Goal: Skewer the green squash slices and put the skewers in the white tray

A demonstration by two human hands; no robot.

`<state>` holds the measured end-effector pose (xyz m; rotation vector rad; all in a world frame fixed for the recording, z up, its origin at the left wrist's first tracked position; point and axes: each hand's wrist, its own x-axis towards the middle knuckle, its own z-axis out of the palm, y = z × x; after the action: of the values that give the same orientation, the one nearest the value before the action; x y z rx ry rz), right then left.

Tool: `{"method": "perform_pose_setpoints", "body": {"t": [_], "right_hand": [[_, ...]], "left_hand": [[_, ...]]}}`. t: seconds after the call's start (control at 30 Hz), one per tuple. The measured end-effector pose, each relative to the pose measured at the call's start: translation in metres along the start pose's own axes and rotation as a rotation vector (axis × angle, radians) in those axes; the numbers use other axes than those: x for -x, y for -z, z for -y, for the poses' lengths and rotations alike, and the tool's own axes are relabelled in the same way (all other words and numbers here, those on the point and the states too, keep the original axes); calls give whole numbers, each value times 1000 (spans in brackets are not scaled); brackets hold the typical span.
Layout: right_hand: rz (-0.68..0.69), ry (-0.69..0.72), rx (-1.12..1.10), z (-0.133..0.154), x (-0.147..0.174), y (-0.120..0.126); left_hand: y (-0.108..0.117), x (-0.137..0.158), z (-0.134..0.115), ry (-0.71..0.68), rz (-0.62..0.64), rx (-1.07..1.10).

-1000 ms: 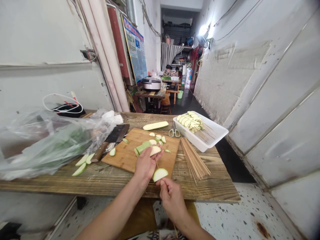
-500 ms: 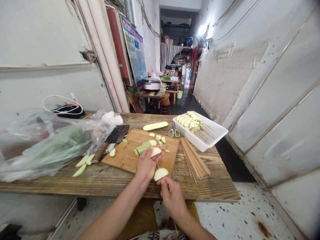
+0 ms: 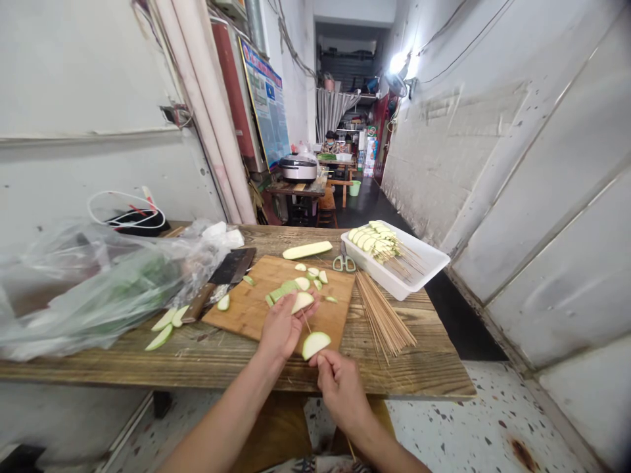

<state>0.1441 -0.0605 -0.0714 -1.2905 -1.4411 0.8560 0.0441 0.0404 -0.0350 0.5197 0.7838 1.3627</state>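
Observation:
My left hand [image 3: 282, 326] is closed on a pale half-round zucchini slice [image 3: 302, 301], above the near part of the wooden cutting board [image 3: 236, 311]. My right hand [image 3: 340, 381] grips a thin wooden skewer [image 3: 351, 449], whose tail sticks out below the wrist. A second zucchini slice [image 3: 316, 344] sits on this skewer just above my right fingers. The skewer's upper part runs from it up to the slice in my left hand; whether it has pierced that slice I cannot tell. Behind my left hand lie a row of cut zucchini [image 3: 282, 291] and several loose pieces.
A cleaver [image 3: 231, 266] lies left of the board beside a plastic bag of greens [image 3: 133, 282]. Loose skewers [image 3: 384, 315] lie to the right, near scissors [image 3: 344, 263] and a white tray [image 3: 419, 279] of skewered slices. A zucchini half [image 3: 307, 249] lies behind the board. A person [image 3: 330, 142] sits far back.
My left hand and its slice have shifted slightly left and down. The slice on the skewer has moved a little left, while my right hand stays nearly in place.

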Motion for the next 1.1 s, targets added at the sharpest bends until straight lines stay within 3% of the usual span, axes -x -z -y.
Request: {"method": "perform_pose_setpoints", "body": {"t": [0.37, 1.1], "right_hand": [[-2, 17, 34, 1, 0, -2], [-49, 28, 50, -2, -5, 3]], "left_hand": [[0, -1, 0, 23, -28, 27], [0, 16, 21, 49, 46, -79]]}}
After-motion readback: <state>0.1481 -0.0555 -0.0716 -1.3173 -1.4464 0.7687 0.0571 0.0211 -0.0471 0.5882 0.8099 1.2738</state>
